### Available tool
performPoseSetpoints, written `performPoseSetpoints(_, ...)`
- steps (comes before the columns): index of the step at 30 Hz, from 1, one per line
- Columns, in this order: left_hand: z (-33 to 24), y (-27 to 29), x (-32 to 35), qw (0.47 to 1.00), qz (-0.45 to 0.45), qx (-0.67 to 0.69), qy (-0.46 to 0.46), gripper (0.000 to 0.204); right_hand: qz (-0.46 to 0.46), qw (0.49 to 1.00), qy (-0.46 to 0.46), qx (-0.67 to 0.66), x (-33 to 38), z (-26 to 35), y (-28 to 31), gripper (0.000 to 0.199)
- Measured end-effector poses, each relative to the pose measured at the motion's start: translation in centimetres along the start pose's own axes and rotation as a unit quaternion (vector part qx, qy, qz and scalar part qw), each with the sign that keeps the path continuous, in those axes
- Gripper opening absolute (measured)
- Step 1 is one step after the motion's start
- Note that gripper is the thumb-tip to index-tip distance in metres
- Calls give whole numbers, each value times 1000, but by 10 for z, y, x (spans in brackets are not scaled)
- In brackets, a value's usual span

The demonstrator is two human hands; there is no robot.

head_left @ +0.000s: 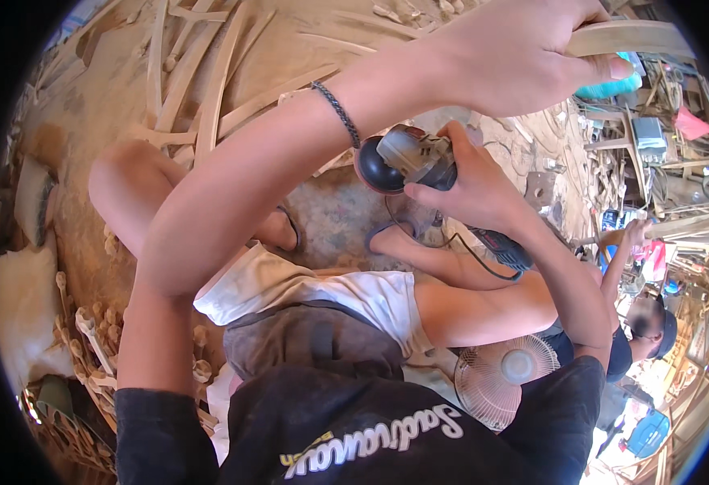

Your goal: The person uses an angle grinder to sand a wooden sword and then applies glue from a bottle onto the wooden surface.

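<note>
My left arm stretches across the upper middle to the right. At its end my left hand [532, 61] is closed around a long, pale, slightly curved piece of wood [633, 38] that points to the right edge. Below it, my right hand [480, 182] grips an angle grinder [423, 158] by its head. The grinder's round black disc [380, 166] faces left, apart from the wood. Its dark body [500, 246] runs back beneath my right forearm, with a black cord looping beside it. Whether the disc is spinning I cannot tell.
Long wooden strips [196, 77] lie across the dusty ground at the upper left. Several roughly carved wooden pieces [87, 331] are heaped by my left side. A round fan [516, 365] stands close at my right. Beyond it is another person in a dark cap [668, 327].
</note>
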State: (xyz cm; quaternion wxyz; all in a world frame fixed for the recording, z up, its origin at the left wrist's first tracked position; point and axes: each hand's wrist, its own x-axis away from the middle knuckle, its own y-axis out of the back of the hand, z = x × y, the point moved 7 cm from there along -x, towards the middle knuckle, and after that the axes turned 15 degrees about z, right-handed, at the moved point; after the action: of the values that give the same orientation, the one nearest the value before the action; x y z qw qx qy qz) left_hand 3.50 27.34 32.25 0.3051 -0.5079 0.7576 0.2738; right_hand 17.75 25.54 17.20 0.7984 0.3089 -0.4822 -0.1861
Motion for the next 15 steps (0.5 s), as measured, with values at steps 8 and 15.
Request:
performPoseSetpoints(8, 17, 15, -1, 998, 37, 18, -55, 31, 9, 1000, 27, -5, -20, 2, 5, 93)
performPoseSetpoints(15, 14, 11, -1, 1000, 6, 8, -1, 31, 21, 999, -22, 20, -23, 4, 14, 90)
